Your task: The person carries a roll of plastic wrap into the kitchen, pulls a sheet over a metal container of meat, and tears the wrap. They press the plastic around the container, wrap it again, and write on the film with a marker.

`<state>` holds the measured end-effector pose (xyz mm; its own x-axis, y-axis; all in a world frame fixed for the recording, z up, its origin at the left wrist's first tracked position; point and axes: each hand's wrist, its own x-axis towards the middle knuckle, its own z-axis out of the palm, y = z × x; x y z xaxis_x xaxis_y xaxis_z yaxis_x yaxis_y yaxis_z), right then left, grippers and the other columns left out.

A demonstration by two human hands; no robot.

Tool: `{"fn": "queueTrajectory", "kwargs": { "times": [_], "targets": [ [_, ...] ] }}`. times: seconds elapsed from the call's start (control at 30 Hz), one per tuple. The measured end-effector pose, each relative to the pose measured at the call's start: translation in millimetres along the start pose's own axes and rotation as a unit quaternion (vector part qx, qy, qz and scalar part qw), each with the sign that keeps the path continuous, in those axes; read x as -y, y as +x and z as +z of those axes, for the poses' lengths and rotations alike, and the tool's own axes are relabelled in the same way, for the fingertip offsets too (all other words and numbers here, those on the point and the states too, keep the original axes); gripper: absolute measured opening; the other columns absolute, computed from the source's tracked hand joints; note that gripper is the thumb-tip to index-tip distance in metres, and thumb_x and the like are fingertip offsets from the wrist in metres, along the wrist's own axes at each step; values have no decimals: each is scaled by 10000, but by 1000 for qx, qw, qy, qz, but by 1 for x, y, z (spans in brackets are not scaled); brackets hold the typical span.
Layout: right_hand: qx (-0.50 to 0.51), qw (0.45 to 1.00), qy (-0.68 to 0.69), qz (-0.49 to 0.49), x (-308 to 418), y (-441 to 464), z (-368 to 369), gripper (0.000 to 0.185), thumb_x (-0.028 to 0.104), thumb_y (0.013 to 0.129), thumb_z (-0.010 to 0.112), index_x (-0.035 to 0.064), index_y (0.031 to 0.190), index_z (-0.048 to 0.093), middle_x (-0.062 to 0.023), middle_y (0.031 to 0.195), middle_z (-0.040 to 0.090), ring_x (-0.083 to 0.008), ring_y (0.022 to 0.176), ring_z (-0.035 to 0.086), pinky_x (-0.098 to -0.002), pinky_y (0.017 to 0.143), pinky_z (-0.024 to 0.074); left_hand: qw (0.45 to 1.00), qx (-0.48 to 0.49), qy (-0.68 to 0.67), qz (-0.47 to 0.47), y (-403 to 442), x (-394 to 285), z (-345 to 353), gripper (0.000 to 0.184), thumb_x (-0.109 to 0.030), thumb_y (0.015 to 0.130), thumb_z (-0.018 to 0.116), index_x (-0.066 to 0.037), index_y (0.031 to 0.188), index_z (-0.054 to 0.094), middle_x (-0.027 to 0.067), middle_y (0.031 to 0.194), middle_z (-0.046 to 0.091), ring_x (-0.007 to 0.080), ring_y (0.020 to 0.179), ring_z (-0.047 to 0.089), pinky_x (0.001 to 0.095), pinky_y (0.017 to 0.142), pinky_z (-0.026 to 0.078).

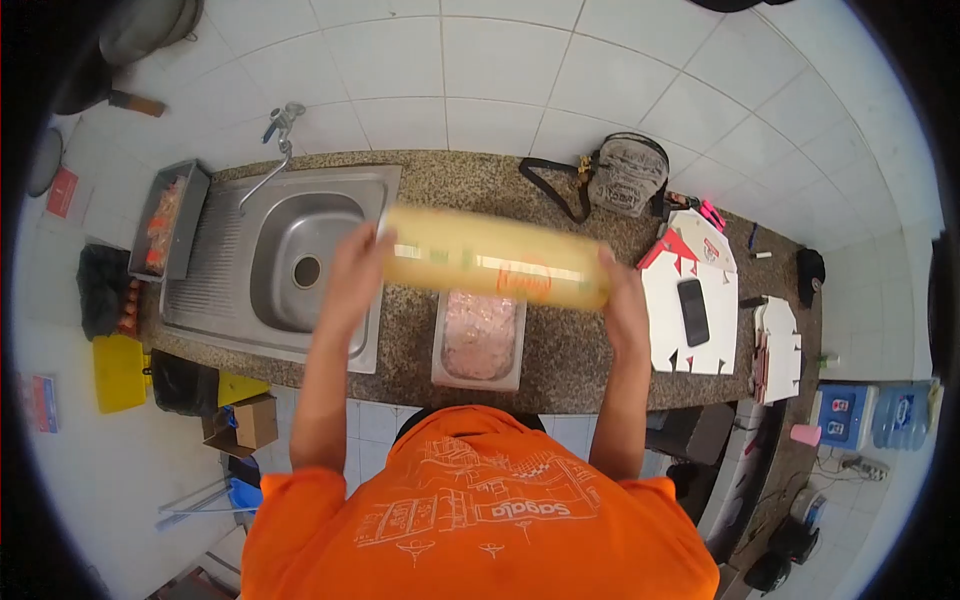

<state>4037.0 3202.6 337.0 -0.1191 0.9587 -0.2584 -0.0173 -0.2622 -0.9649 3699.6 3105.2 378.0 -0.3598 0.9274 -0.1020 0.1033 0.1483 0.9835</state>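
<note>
Sink and cardboard at opposite sides of the counter (570, 355).
The sink (225, 300) is set at left, with a bin (193, 222) at its outer end. Right of it, a container (476, 384) is placed, its far end overlapped by a raised roll (495, 258). A phone (693, 312) is laid on cardboard (668, 290).

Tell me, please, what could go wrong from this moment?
The yellowish roll, held at its ends by the left hand and right hand, might slip and land on the tray of pink food. The tray sits near the counter's front edge, so a bump could knock it off.
</note>
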Motion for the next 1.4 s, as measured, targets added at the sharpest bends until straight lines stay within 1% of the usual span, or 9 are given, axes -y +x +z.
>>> {"fn": "queueTrajectory", "kwargs": {
  "times": [0.3, 0.63, 0.73, 0.8, 0.87, 0.97, 1.1, 1.23, 1.4],
  "targets": [
    [-10, 991, -91, 97, -142, -191, -18, 370, 311, 1010, 589, -39, 1009, 706, -53, 905, 700, -113, 843, 603, -304, 750, 491, 965, -20, -146, -216, -230, 147, -10, 322, -205, 1028, 542, 48, 1207, 631, 69, 1101, 682, 127, 1000, 615, 283, 896, 474],
    [-170, 956, -236, 32, -244, -130, -23, 476, 363, 940, 643, -102, 1038, 668, -269, 937, 707, -369, 914, 692, -445, 844, 509, 981, 3, 6, -194, -144, 228, 24, 285, -200, 1016, 546, 30, 1102, 691, 64, 975, 701, 119, 894, 624, 302, 779, 490],
    [-152, 926, -342, 40, -221, -114, -31, 508, 391, 936, 621, -102, 1053, 661, -317, 992, 686, -450, 983, 664, -493, 882, 494, 981, 19, 51, -187, -126, 240, 24, 285, -190, 1017, 537, 36, 1102, 688, 120, 965, 707, 201, 879, 651, 352, 799, 500],
    [-116, 903, -410, 54, -191, -113, -33, 521, 406, 937, 601, -100, 1051, 659, -343, 1025, 669, -485, 1025, 640, -517, 902, 482, 932, 86, 344, -69, -117, 237, 15, 359, -257, 1027, 520, 59, 1104, 673, 220, 998, 705, 360, 939, 670, 438, 848, 498],
    [-165, 811, -550, -114, -165, -107, -28, 527, 418, 964, 527, -89, 1020, 659, -378, 1069, 634, -488, 1080, 615, -528, 930, 464, 943, 9, 333, 5, -106, 197, 23, 455, -339, 1030, 484, 78, 1132, 635, 288, 1061, 666, 427, 1018, 631, 488, 891, 474],
    [-84, 897, -429, -62, -140, -49, 5, 505, 393, 992, 458, -71, 989, 657, -374, 1072, 629, -503, 1079, 602, -540, 939, 455, 953, -35, 302, 12, -49, 175, 62, 557, -424, 1030, 451, 100, 1107, 625, 349, 1098, 638, 471, 1089, 611, 523, 914, 462],
    [-71, 913, -397, -65, -157, 2, 73, 490, 343, 1012, 420, -76, 991, 673, -356, 1029, 643, -500, 989, 628, -530, 885, 471, 960, 27, 261, -100, 17, 199, 101, 614, -452, 1041, 383, 90, 1035, 670, 344, 1068, 649, 447, 1059, 635, 530, 904, 467],
    [-57, 937, -323, -116, -122, 85, 76, 495, 361, 1011, 432, -62, 964, 684, -342, 913, 652, -496, 902, 646, -511, 814, 481, 977, -47, 207, 5, 99, 189, 112, 618, -454, 1044, 373, 75, 961, 682, 317, 971, 668, 472, 969, 645, 540, 852, 468],
    [-56, 955, -219, -191, -6, 110, 89, 495, 361, 1021, 480, -44, 760, 591, -131, 616, 581, -203, 586, 562, -389, 598, 450, 980, -91, 132, 121, 145, 60, 92, 630, -488, 1024, 439, 75, 840, 652, 253, 750, 646, 365, 728, 638, 477, 699, 459]
  ]
}}
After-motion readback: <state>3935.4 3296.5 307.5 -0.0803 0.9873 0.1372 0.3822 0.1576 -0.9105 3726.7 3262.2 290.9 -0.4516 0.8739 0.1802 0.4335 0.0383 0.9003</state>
